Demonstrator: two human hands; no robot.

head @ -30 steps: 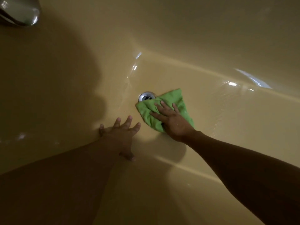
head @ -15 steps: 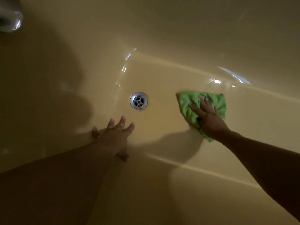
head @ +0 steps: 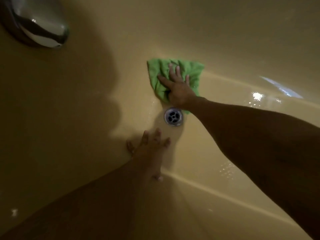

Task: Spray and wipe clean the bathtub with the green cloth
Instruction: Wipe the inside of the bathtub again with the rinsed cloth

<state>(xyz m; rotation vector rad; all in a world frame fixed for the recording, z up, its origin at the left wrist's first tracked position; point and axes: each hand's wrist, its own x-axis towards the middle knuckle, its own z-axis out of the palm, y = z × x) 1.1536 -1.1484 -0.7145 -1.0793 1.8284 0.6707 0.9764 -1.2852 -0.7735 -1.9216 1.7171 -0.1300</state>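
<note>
Cloth: green cloth [head: 174,75], soft, limp, pinned under the right hand [head: 178,90], just past the drain [head: 173,116].
Grip: spread flat palm, no pinch; probably bunches.
Left hand [head: 150,149]: splayed empty on the bathtub [head: 225,144] floor, bracing.

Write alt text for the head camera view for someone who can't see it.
A right hand presses a green cloth flat against the yellow tub, just beyond the drain. The left hand is spread flat on the tub nearer the camera, as if bracing. A chrome spout shows at upper left.
</note>
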